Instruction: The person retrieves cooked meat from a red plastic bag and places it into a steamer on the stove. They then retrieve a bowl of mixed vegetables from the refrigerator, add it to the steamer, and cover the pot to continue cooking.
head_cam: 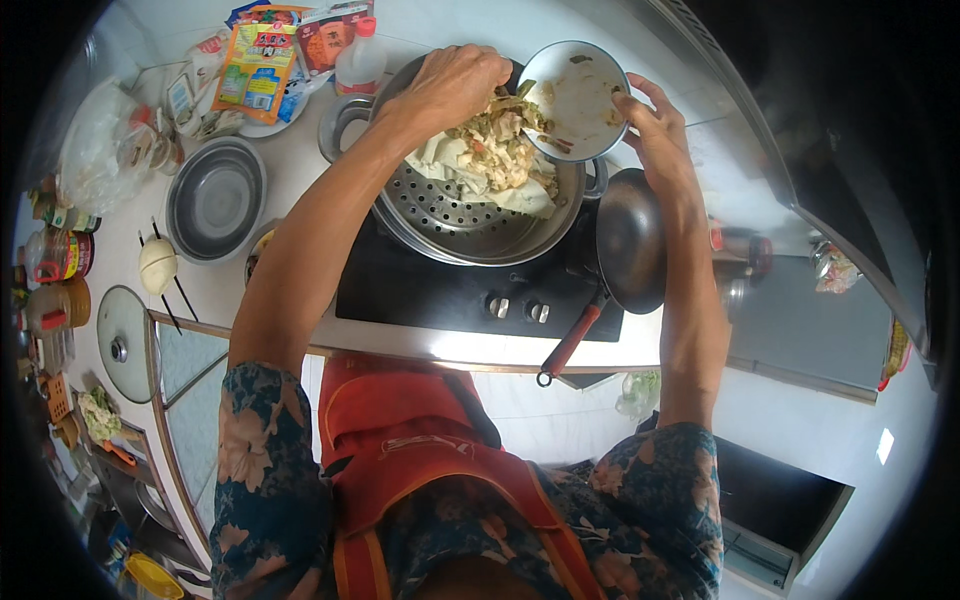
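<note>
A white enamel bowl with a dark rim is tipped over a large metal steamer pot; my right hand grips its outer right side. Bits of food cling to the bowl's inside. From its left edge, chopped mixed food lies heaped over pale, sheet-like pieces on the perforated steamer tray. My left hand is above the pot's far side with its fingers curled down at the food, left of the bowl. Its fingertips are hidden, so whether it holds anything cannot be seen.
The pot stands on a black cooktop. Right of it sits a dark frying pan, its red handle jutting past the counter edge. Leftward are a grey metal basin, chopsticks under pale dough-like pieces, and a glass lid.
</note>
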The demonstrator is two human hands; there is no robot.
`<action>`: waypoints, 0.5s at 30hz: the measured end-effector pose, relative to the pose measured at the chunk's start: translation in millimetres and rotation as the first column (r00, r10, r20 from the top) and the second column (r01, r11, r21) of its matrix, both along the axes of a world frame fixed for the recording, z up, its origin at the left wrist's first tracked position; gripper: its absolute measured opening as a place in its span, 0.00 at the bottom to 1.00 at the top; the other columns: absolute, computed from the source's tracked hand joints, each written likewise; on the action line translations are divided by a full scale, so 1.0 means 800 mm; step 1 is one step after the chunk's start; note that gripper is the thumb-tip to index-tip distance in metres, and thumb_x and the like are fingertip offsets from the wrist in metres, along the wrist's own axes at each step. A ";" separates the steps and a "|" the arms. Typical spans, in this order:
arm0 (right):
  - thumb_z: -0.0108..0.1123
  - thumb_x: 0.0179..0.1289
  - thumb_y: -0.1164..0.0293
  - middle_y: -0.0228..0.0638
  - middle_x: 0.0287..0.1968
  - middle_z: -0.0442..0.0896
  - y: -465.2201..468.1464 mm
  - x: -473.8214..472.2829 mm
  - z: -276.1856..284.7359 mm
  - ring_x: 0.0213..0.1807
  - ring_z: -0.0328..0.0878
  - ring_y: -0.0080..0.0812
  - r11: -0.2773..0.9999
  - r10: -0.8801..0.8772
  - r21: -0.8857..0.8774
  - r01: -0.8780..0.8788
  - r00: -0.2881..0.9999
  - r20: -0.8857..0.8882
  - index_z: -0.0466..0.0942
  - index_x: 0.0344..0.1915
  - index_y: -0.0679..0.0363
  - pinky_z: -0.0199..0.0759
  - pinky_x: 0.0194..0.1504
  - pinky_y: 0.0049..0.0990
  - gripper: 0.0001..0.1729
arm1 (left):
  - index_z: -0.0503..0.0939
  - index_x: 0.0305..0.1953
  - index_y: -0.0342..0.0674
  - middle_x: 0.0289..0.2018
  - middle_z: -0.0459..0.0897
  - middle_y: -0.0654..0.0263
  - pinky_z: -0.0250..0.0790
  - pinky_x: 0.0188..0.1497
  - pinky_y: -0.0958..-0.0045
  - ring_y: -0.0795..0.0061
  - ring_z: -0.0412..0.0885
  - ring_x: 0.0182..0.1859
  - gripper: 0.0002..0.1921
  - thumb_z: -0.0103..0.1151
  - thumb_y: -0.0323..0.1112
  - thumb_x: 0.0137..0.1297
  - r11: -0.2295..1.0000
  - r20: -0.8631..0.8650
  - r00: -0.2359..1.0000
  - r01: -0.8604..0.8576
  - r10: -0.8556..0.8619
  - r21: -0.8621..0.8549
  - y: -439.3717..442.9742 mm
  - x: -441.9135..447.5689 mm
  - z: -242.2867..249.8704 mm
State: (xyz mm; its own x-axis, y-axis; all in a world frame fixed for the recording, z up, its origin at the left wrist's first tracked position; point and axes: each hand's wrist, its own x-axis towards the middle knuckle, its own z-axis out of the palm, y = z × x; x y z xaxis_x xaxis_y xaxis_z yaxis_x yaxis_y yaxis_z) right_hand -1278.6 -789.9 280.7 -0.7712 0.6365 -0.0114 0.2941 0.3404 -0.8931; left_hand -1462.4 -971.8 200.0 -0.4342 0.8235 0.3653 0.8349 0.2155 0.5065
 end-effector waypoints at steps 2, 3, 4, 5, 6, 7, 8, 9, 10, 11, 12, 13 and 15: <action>0.68 0.55 0.57 0.51 0.52 0.79 0.003 0.007 -0.002 0.54 0.77 0.39 1.000 0.001 -0.026 -0.002 0.999 -0.042 0.64 0.67 0.69 0.69 0.59 0.38 0.44 | 0.82 0.37 0.33 0.38 0.84 0.49 0.75 0.46 0.53 0.48 0.83 0.43 0.07 0.54 0.21 0.58 1.000 0.048 0.999 -0.001 -0.001 0.029 0.002 0.003 0.003; 0.68 0.56 0.57 0.49 0.52 0.79 0.004 0.010 -0.002 0.55 0.76 0.38 0.998 -0.031 -0.063 0.028 0.998 -0.055 0.64 0.66 0.68 0.69 0.59 0.38 0.43 | 0.82 0.37 0.34 0.39 0.84 0.49 0.75 0.47 0.53 0.49 0.83 0.44 0.07 0.54 0.21 0.58 0.998 0.070 0.997 0.005 -0.009 0.059 0.004 0.005 0.004; 0.67 0.56 0.58 0.48 0.52 0.79 0.005 0.012 -0.003 0.55 0.76 0.37 0.995 -0.039 -0.095 0.032 0.996 -0.077 0.64 0.66 0.68 0.69 0.59 0.39 0.42 | 0.81 0.37 0.35 0.38 0.84 0.51 0.74 0.47 0.54 0.50 0.82 0.44 0.07 0.53 0.25 0.61 0.991 0.055 0.997 0.038 -0.046 0.127 0.008 0.008 0.005; 0.67 0.57 0.59 0.47 0.52 0.79 0.006 0.013 -0.003 0.55 0.75 0.37 0.991 -0.060 -0.127 0.048 0.994 -0.096 0.65 0.65 0.68 0.70 0.58 0.39 0.40 | 0.81 0.37 0.36 0.37 0.83 0.53 0.73 0.47 0.55 0.51 0.81 0.44 0.07 0.53 0.28 0.64 0.975 0.035 0.996 0.071 -0.080 0.210 0.013 0.013 0.007; 0.67 0.57 0.59 0.46 0.52 0.79 0.007 0.014 -0.003 0.56 0.75 0.36 0.990 -0.032 -0.138 0.016 0.993 -0.115 0.65 0.65 0.68 0.70 0.58 0.39 0.40 | 0.81 0.37 0.38 0.36 0.83 0.55 0.72 0.48 0.56 0.52 0.80 0.45 0.07 0.52 0.32 0.66 0.968 0.048 0.994 0.085 -0.099 0.236 0.018 0.018 0.008; 0.67 0.57 0.59 0.45 0.53 0.79 0.007 0.014 -0.003 0.56 0.75 0.36 0.988 -0.022 -0.155 0.001 0.991 -0.128 0.65 0.64 0.67 0.70 0.58 0.39 0.40 | 0.81 0.37 0.38 0.36 0.83 0.57 0.71 0.49 0.57 0.53 0.79 0.46 0.07 0.52 0.32 0.66 0.954 0.012 0.981 0.184 -0.192 0.235 0.022 0.025 0.009; 0.67 0.58 0.59 0.44 0.53 0.78 0.007 0.013 -0.003 0.56 0.74 0.35 0.984 -0.037 -0.179 0.013 0.990 -0.134 0.65 0.64 0.67 0.70 0.57 0.39 0.39 | 0.81 0.37 0.39 0.37 0.82 0.58 0.71 0.50 0.57 0.55 0.78 0.47 0.07 0.52 0.32 0.66 0.948 0.013 0.963 0.264 -0.271 0.179 0.029 0.034 0.012; 0.66 0.58 0.59 0.45 0.53 0.78 0.007 0.011 -0.002 0.56 0.74 0.36 0.983 -0.005 -0.180 -0.022 0.988 -0.153 0.65 0.64 0.67 0.70 0.57 0.39 0.39 | 0.81 0.37 0.39 0.37 0.82 0.59 0.70 0.51 0.58 0.56 0.77 0.49 0.08 0.52 0.32 0.66 0.920 0.002 0.933 0.353 -0.359 0.172 0.037 0.042 0.015; 0.66 0.58 0.59 0.45 0.53 0.79 0.006 0.010 -0.002 0.56 0.75 0.36 0.982 0.001 -0.188 -0.033 0.987 -0.164 0.65 0.64 0.67 0.70 0.57 0.39 0.39 | 0.80 0.34 0.39 0.35 0.80 0.61 0.70 0.50 0.58 0.58 0.76 0.48 0.06 0.52 0.31 0.63 0.904 0.048 0.904 0.423 -0.426 0.063 0.045 0.049 0.019; 0.66 0.58 0.59 0.45 0.52 0.79 0.006 0.008 -0.002 0.56 0.75 0.36 0.979 0.022 -0.193 -0.057 0.984 -0.175 0.65 0.64 0.67 0.70 0.57 0.39 0.39 | 0.79 0.32 0.38 0.34 0.79 0.61 0.69 0.50 0.57 0.58 0.76 0.48 0.05 0.52 0.30 0.62 0.902 0.025 0.902 0.430 -0.431 0.020 0.050 0.052 0.023; 0.66 0.58 0.59 0.45 0.52 0.79 0.005 0.006 -0.002 0.56 0.75 0.36 0.983 0.019 -0.180 -0.047 0.988 -0.156 0.65 0.64 0.67 0.70 0.58 0.38 0.39 | 0.78 0.31 0.38 0.34 0.79 0.60 0.69 0.50 0.57 0.59 0.76 0.48 0.05 0.52 0.29 0.60 0.899 0.002 0.899 0.437 -0.437 -0.022 0.054 0.054 0.027; 0.65 0.58 0.59 0.45 0.52 0.79 0.005 0.004 -0.001 0.56 0.75 0.36 0.985 0.025 -0.164 -0.048 0.990 -0.136 0.65 0.64 0.68 0.70 0.58 0.38 0.39 | 0.77 0.29 0.37 0.33 0.78 0.60 0.69 0.50 0.56 0.59 0.76 0.47 0.04 0.53 0.29 0.59 0.895 -0.012 0.898 0.437 -0.440 -0.087 0.055 0.055 0.031; 0.65 0.58 0.59 0.46 0.52 0.78 0.005 0.001 0.000 0.56 0.75 0.36 0.991 0.027 -0.130 -0.038 0.996 -0.088 0.65 0.64 0.68 0.70 0.58 0.38 0.39 | 0.76 0.27 0.36 0.32 0.79 0.59 0.71 0.38 0.54 0.56 0.79 0.37 0.04 0.53 0.28 0.56 0.890 -0.074 0.897 0.417 -0.435 -0.186 0.049 0.048 0.037</action>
